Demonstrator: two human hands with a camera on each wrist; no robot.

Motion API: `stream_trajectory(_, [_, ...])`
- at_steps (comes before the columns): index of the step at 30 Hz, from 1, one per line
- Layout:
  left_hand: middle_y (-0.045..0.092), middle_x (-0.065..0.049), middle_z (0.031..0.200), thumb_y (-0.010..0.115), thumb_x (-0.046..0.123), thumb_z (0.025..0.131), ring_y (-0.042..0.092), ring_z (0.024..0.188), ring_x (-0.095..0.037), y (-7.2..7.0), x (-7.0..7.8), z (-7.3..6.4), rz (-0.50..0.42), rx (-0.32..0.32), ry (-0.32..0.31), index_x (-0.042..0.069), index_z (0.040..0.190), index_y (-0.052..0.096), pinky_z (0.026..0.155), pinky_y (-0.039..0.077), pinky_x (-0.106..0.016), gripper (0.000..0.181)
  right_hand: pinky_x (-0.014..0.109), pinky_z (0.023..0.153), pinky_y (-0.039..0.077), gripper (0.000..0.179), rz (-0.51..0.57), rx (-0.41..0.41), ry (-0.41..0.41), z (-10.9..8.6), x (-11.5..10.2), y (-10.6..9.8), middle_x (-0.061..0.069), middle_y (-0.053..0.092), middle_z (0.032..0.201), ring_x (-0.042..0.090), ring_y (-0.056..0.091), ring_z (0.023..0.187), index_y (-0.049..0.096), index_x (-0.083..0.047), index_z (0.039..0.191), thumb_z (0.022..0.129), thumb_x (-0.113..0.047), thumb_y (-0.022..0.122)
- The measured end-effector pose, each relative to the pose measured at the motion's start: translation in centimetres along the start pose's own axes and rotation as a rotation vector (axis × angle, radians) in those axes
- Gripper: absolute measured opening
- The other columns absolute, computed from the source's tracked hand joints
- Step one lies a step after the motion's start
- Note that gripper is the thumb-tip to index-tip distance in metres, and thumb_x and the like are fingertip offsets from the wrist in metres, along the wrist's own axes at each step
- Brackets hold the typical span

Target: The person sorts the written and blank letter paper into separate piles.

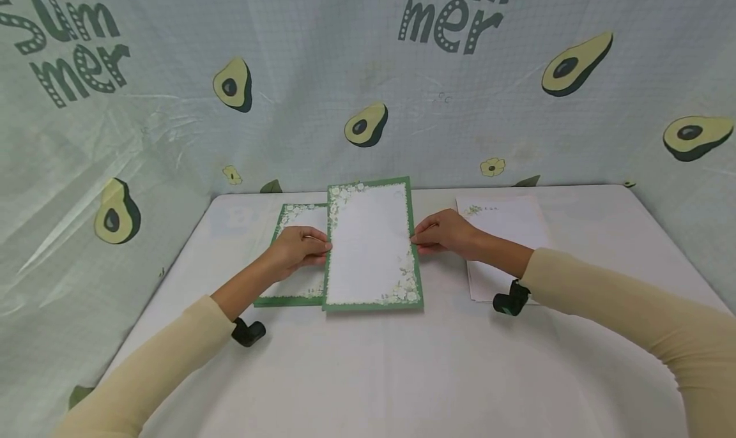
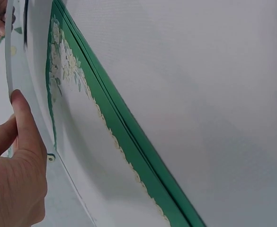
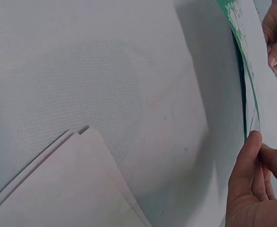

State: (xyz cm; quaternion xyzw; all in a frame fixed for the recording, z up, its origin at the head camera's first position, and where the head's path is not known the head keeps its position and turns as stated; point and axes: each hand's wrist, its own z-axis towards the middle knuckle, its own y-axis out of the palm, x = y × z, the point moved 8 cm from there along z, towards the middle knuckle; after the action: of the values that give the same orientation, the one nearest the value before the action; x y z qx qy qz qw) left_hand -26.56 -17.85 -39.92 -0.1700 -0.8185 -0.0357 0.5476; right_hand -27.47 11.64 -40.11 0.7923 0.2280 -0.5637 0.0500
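A sheet of paper [image 1: 368, 246] with a green border and white flowers in its corners is held up, its printed face showing. My left hand [image 1: 299, 251] pinches its left edge between thumb and fingers; my right hand [image 1: 444, 232] pinches its right edge. The left wrist view shows the left hand [image 2: 17, 165] at the thin edge of the sheet. In the right wrist view the right hand [image 3: 256, 184] grips the opposite edge. Behind the left hand lies a stack of similar green-bordered sheets [image 1: 290, 292], partly covered by the held sheet.
A stack of whitish papers [image 1: 508, 218] with a small leafy print lies at the right, partly under the right forearm. All this is on a white-covered table [image 1: 379, 374]. A hanging cloth [image 1: 305, 55] with avocado prints stands behind and at the sides.
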Motion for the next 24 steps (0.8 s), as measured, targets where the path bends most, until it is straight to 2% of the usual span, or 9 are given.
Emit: stream_trajectory(24, [0.065, -0.008, 0.102, 0.061, 0.002, 0.102, 0.069, 0.078, -0.01, -1.1, -0.3, -0.2, 0.001, 0.01, -0.02, -0.01, 0.129, 0.053, 0.076, 0.062, -0.022, 0.031, 0.025, 0.076, 0.063, 0.026, 0.026, -0.004, 0.007, 0.8, -0.3, 0.9, 0.01, 0.072, 0.095, 0.011, 0.071, 0.074, 0.063, 0.01, 0.117, 0.095, -0.003, 0.071])
